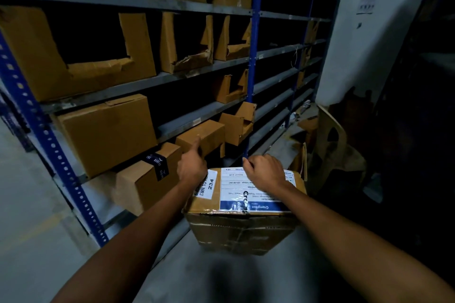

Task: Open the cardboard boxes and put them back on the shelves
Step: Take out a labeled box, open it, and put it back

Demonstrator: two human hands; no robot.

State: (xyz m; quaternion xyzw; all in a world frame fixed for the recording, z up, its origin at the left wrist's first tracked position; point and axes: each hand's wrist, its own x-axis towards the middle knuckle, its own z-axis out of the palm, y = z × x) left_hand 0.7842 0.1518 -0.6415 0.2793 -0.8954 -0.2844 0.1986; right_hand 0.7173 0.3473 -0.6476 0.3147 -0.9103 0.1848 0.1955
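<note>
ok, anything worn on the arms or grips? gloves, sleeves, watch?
Nothing visible. Left grip and right grip are ungloved; left forearm and right forearm are bare to the frame edge, no sleeves, watch or wristbands.

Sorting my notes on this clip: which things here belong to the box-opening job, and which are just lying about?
Job: labelled box, left hand, right hand, shelves, taped box on the shelf.
Lying about: plastic chair, wall notice.

Grey shelves on blue posts carry cut-open cardboard bins higher up and closed cartons lower down. A labelled cardboard box stands on the grey floor.
</note>
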